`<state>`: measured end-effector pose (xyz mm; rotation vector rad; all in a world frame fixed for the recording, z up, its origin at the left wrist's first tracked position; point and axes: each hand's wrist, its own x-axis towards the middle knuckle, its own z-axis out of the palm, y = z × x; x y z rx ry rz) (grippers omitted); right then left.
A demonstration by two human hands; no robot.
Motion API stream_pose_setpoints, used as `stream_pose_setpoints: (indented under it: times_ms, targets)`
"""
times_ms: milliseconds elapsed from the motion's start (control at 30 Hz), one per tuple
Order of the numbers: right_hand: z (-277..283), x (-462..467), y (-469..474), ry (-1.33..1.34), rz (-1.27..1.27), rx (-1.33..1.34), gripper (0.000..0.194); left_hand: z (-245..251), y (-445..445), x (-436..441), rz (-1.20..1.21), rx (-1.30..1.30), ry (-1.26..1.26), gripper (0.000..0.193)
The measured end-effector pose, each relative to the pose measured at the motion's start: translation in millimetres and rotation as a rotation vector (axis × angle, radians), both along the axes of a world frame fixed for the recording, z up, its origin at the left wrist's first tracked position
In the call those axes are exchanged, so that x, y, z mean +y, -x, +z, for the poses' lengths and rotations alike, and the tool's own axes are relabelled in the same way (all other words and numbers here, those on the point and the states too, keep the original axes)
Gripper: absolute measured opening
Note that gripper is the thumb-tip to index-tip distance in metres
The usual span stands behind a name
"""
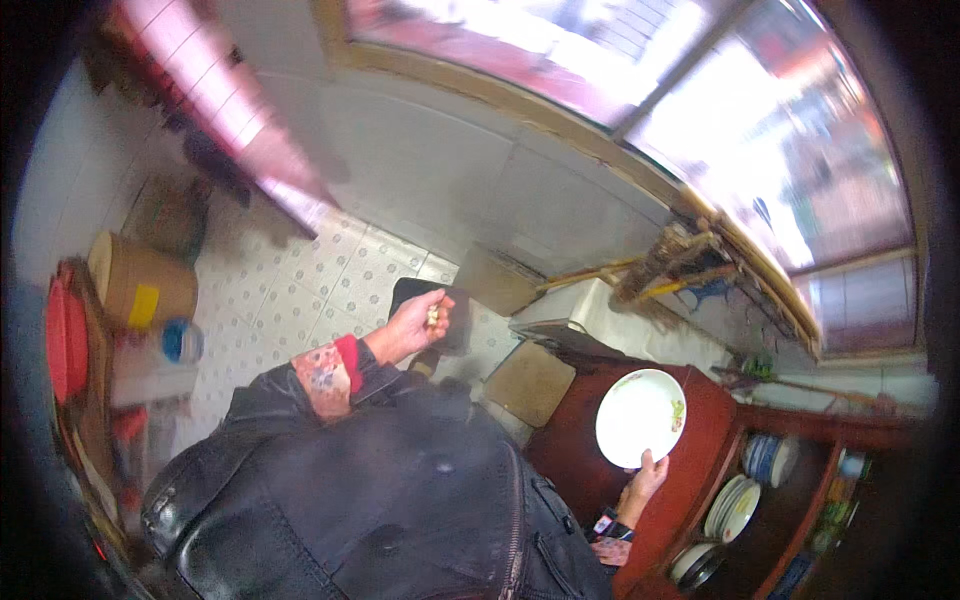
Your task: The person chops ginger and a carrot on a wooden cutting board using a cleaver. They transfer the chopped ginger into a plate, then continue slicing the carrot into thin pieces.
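My right hand (643, 484) grips the rim of a white plate (640, 420) with a small floral print near its edge. The plate is held tilted over a red-brown wooden surface (570, 461) of a cabinet. On the other side, my left hand (411, 328) is curled around a few small pale pieces (433, 315), perhaps garlic cloves; I cannot tell for sure. Beneath that hand is a dark object (420, 294) near the floor, partly hidden and blurred.
Stacked plates (731, 508) and bowls (771, 459) fill the cabinet shelves at right. A square board (529, 381) lies beside the cabinet. A tan bucket (144, 281) and a red container (67, 334) stand at left. Patterned tiles (315, 292) cover the floor. A large window (765, 142) spans the wall.
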<state>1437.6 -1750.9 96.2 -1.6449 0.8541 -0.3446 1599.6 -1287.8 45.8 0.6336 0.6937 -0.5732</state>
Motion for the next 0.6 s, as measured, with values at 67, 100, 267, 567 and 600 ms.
stream_pose_setpoints:
  times_ms: [67,100,267,567,600]
  targets:
    - [20.7,7.5,-21.6,-0.045,0.214,0.068,0.023,11.7,37.9,10.9,0.134,0.036,0.005,0.027]
    - [18.5,19.1,-45.8,-0.052,0.269,0.127,0.023,15.6,43.3,24.5,0.199,0.088,0.002,0.026]
    - [2.9,79.0,-164.9,-0.072,0.779,-0.048,0.024,5.8,57.3,78.4,0.508,-0.018,-0.046,0.027]
    - [-19.6,228.6,-331.7,0.003,1.255,0.032,0.015,-40.8,76.9,135.7,1.097,-0.118,0.098,0.022]
    - [-27.0,258.0,-338.4,-0.111,1.343,-0.069,0.013,-41.7,87.9,151.6,1.078,-0.140,0.008,0.020]
